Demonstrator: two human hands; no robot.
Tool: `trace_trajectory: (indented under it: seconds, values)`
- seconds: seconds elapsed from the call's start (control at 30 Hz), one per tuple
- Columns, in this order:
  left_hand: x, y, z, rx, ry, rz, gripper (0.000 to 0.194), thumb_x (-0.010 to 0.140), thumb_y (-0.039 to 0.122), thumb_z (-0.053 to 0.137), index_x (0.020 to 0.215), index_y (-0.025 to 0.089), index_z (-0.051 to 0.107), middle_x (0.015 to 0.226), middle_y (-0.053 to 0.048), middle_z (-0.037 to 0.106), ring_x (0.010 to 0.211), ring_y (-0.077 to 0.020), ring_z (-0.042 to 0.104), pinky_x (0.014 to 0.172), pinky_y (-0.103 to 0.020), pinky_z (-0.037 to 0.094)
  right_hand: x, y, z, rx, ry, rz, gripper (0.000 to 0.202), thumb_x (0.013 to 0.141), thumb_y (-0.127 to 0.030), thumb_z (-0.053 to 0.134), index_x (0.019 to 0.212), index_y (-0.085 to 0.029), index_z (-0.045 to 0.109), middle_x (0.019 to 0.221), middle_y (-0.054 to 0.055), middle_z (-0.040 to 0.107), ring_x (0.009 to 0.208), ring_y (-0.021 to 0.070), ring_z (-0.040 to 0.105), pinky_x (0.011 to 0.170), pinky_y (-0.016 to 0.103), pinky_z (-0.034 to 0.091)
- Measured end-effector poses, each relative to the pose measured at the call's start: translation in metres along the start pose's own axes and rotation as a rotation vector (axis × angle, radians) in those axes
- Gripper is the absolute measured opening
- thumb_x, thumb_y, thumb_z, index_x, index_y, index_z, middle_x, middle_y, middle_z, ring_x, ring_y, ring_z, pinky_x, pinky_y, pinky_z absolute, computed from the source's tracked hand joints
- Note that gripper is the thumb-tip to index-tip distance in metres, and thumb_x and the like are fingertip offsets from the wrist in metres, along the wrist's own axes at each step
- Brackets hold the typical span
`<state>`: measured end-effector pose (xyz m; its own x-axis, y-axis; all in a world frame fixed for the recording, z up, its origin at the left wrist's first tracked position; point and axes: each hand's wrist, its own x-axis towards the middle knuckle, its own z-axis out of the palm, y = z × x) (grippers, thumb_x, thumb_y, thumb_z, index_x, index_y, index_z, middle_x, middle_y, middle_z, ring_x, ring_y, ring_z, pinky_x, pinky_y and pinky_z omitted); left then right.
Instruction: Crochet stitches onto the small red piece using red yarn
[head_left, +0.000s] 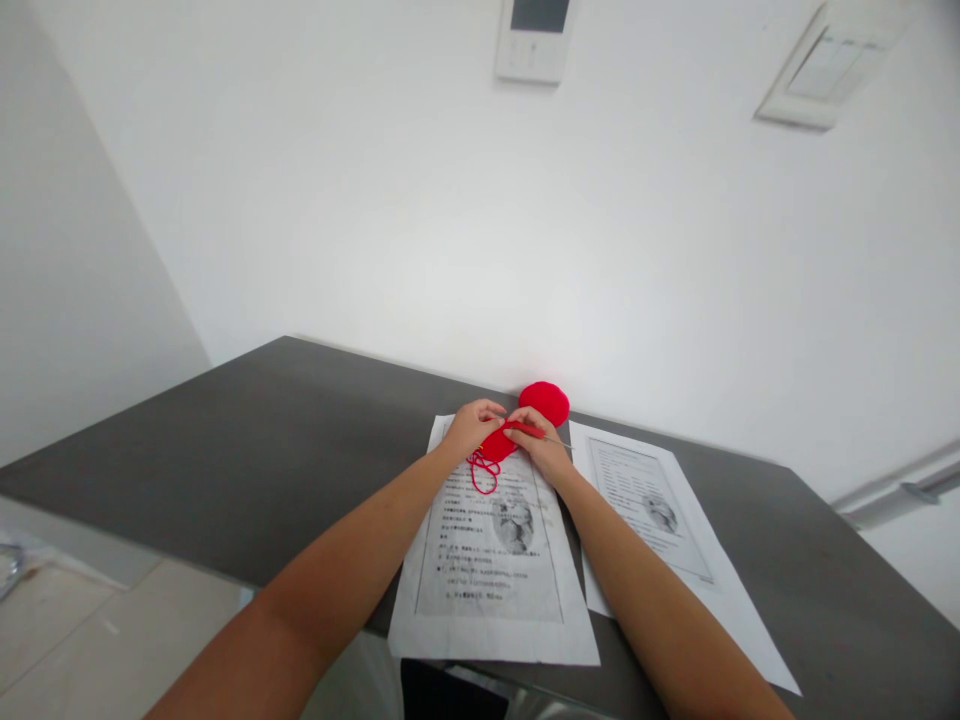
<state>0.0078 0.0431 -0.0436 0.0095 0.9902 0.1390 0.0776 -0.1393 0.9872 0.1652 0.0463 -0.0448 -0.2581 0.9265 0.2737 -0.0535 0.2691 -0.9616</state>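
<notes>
A small piece of red yarn work [498, 443] is held between both hands above a printed sheet [487, 640]. My left hand [474, 425] pinches its left side. On the other side, my right hand [541, 440] grips the work together with a thin crochet hook [556, 441] that has a red handle and a metal shaft pointing right. Loose loops of red yarn [485, 475] hang below the work onto the sheet. Just behind my right hand, a red yarn ball [545, 402] rests against the wall.
A second printed sheet [660, 510] lies right of the first, partly under my right forearm. The dark table [225, 440] meets a white wall [412, 200]. A wall panel with a screen [534, 45] and a switch plate [829, 65] are higher up.
</notes>
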Motion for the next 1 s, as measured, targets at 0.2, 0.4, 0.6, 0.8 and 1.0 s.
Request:
trace_trajectory:
  seconds: [0.2, 0.4, 0.6, 0.8, 1.0]
  values:
    - [0.003, -0.0045, 0.0, 0.024, 0.039, 0.024, 0.008, 0.078, 0.018, 0.058, 0.076, 0.015, 0.065, 0.068, -0.001, 0.068, 0.063, -0.0132, 0.061, 0.061, -0.023, 0.047, 0.0005, -0.0001, 0.0005, 0.017, 0.043, 0.008, 0.013, 0.063, -0.023, 0.076, 0.069, -0.024, 0.064, 0.065, -0.004, 0.058, 0.063, 0.0144, 0.049, 0.058, 0.025, 0.038]
    - [0.0037, -0.005, -0.0012, 0.042, -0.015, 0.002, 0.009, 0.075, 0.015, 0.058, 0.071, 0.015, 0.066, 0.059, 0.002, 0.064, 0.051, -0.0104, 0.054, 0.051, -0.021, 0.042, 0.0025, 0.0045, -0.0013, 0.079, 0.104, 0.025, 0.011, 0.063, -0.023, 0.072, 0.068, -0.024, 0.063, 0.064, -0.005, 0.057, 0.061, 0.0139, 0.049, 0.058, 0.025, 0.037]
    - [0.0036, -0.003, 0.0006, 0.058, -0.045, 0.003, 0.009, 0.073, 0.013, 0.059, 0.074, 0.015, 0.068, 0.058, 0.003, 0.063, 0.049, -0.0088, 0.052, 0.048, -0.019, 0.04, 0.0026, 0.0035, -0.0019, 0.126, 0.123, 0.041, 0.011, 0.061, -0.023, 0.073, 0.068, -0.024, 0.064, 0.065, -0.004, 0.059, 0.062, 0.0146, 0.052, 0.059, 0.026, 0.04]
    - [0.0027, 0.0008, -0.0029, 0.065, 0.029, 0.053, 0.018, 0.07, 0.007, 0.056, 0.081, 0.016, 0.066, 0.053, 0.006, 0.054, 0.051, -0.0088, 0.052, 0.053, -0.02, 0.042, 0.0025, 0.0031, -0.0026, 0.161, 0.111, 0.045, 0.011, 0.061, -0.021, 0.073, 0.067, -0.024, 0.064, 0.065, -0.004, 0.06, 0.062, 0.0145, 0.052, 0.059, 0.026, 0.04]
    - [0.0017, 0.003, -0.0053, 0.057, 0.098, 0.071, 0.017, 0.07, 0.006, 0.054, 0.08, 0.017, 0.064, 0.054, 0.006, 0.053, 0.054, -0.0108, 0.054, 0.057, -0.022, 0.043, 0.0015, 0.002, -0.0014, 0.216, 0.055, 0.078, 0.011, 0.059, -0.017, 0.073, 0.065, -0.023, 0.066, 0.064, -0.005, 0.06, 0.061, 0.0129, 0.052, 0.058, 0.025, 0.038]
